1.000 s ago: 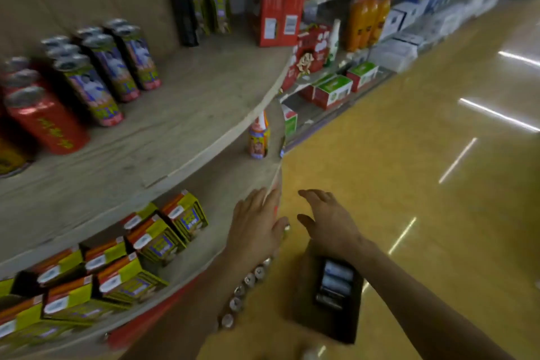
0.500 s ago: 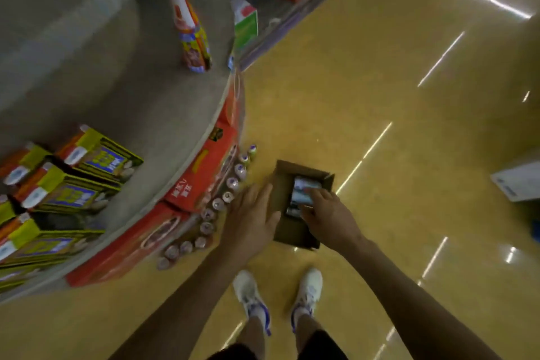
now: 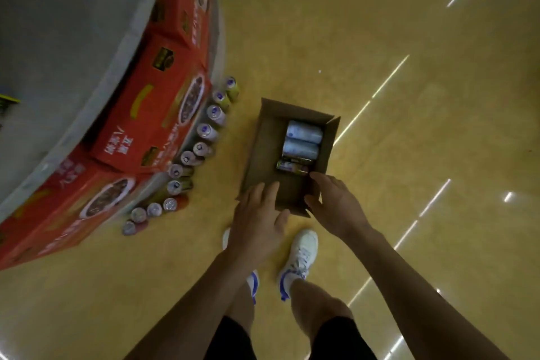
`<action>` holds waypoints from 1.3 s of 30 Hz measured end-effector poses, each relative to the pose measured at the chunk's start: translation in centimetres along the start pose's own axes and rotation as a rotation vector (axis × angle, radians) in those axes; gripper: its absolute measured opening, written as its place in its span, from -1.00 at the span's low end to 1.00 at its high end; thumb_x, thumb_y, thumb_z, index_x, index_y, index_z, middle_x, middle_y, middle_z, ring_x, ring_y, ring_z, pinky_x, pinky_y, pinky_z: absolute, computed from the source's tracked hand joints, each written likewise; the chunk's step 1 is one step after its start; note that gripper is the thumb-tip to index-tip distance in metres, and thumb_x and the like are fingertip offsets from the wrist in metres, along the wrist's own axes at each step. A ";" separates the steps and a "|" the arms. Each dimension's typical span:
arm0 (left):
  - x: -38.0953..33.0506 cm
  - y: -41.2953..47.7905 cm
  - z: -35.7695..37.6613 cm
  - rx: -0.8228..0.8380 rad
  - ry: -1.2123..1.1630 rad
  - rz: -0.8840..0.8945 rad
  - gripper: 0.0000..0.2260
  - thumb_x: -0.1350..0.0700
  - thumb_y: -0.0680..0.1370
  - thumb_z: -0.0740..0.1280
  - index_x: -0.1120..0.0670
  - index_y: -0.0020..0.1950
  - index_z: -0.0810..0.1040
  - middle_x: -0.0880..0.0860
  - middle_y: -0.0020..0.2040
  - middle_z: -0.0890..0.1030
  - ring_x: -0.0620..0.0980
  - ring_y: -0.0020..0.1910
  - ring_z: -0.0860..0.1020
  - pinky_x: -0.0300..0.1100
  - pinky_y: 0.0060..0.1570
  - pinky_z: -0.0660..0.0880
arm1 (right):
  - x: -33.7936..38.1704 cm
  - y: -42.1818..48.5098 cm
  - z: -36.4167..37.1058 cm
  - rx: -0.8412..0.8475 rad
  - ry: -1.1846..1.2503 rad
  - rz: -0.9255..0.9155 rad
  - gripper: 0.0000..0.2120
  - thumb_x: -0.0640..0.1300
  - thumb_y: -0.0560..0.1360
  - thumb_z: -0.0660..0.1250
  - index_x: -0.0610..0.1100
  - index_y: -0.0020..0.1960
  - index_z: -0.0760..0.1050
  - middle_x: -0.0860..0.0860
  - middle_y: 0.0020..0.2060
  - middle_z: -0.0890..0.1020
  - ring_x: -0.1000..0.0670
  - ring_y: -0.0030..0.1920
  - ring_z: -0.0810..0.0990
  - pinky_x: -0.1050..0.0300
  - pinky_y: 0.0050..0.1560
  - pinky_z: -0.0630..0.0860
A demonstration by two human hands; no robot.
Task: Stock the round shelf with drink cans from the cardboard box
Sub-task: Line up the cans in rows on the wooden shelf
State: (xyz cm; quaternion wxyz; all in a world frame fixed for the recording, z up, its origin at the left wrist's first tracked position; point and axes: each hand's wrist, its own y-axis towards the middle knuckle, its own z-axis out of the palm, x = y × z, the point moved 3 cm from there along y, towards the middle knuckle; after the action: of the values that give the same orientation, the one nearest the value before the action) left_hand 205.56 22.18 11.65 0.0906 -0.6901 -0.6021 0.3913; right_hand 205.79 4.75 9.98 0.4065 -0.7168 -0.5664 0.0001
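Sitting just beyond left hand [image 3: 258, 228] and right hand [image 3: 336, 207], cardboard box [image 3: 263, 149] holding cans [image 3: 302, 140]

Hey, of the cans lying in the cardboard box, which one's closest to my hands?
The dark can, last in the row, just beyond the fingers of the right hand. The two pale cans lie farther up the box.

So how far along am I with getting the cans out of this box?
Done, apparently: a curved row of cans stands on the floor against the red cartons at the round shelf's base. In hand: nothing; the left hand and right hand hover open over the cardboard box's near end. Left: two pale cans and at least one darker can lie in the box.
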 end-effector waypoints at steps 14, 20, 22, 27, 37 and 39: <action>10.6 20.0 14.6 0.071 0.104 0.095 -0.43 -0.10 0.66 0.22 -0.02 0.62 0.12 0.05 0.56 0.25 0.07 0.52 0.23 0.02 0.45 0.30 | -11.5 20.1 19.0 0.047 -0.081 0.070 -0.45 -0.06 0.59 0.32 -0.04 0.54 0.25 -0.07 0.45 0.42 -0.11 0.42 0.42 -0.06 0.39 0.43; 14.1 26.4 18.8 0.161 0.176 0.070 -0.41 -0.08 0.66 0.24 -0.03 0.63 0.08 0.08 0.57 0.23 0.11 0.53 0.24 0.10 0.44 0.32 | -16.0 26.7 23.9 0.107 -0.191 0.083 -0.44 -0.04 0.58 0.35 -0.03 0.53 0.26 -0.09 0.45 0.40 -0.13 0.42 0.40 -0.07 0.42 0.40; 14.6 28.2 19.6 0.203 0.205 0.054 -0.40 -0.08 0.66 0.25 -0.04 0.63 0.06 0.11 0.58 0.22 0.14 0.53 0.24 0.10 0.44 0.32 | -17.1 28.3 25.2 0.135 -0.204 0.083 -0.47 -0.04 0.57 0.36 -0.03 0.50 0.29 -0.10 0.44 0.40 -0.14 0.41 0.41 -0.09 0.39 0.41; 15.0 31.1 20.0 0.227 0.262 0.063 -0.39 -0.05 0.66 0.26 -0.02 0.64 0.06 0.15 0.61 0.17 0.19 0.58 0.17 0.10 0.49 0.24 | -18.8 30.2 27.6 0.077 -0.345 0.101 -0.46 -0.02 0.57 0.34 -0.08 0.49 0.29 -0.17 0.44 0.33 -0.21 0.43 0.30 -0.09 0.36 0.39; 16.0 32.2 20.5 0.307 0.189 0.056 -0.47 -0.06 0.65 0.28 0.00 0.58 0.23 0.16 0.53 0.32 0.17 0.50 0.32 -0.01 0.39 0.32 | -19.2 31.6 30.1 -0.100 -0.415 0.163 -0.46 -0.14 0.56 0.29 -0.22 0.48 0.24 -0.22 0.40 0.33 -0.28 0.39 0.31 -0.09 0.34 0.39; 16.2 32.0 20.6 0.313 0.185 0.069 -0.47 -0.07 0.65 0.29 0.00 0.58 0.23 0.15 0.53 0.32 0.16 0.51 0.31 -0.02 0.40 0.31 | -19.2 31.4 30.5 -0.103 -0.466 0.168 -0.49 -0.12 0.57 0.27 -0.22 0.47 0.25 -0.23 0.38 0.35 -0.30 0.38 0.33 -0.10 0.30 0.43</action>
State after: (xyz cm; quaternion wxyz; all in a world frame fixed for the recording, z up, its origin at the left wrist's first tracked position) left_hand 216.04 21.36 -28.37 0.2383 -0.7207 -0.4991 0.4180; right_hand 210.38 6.08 -37.56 0.2265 -0.7618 -0.5827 0.1699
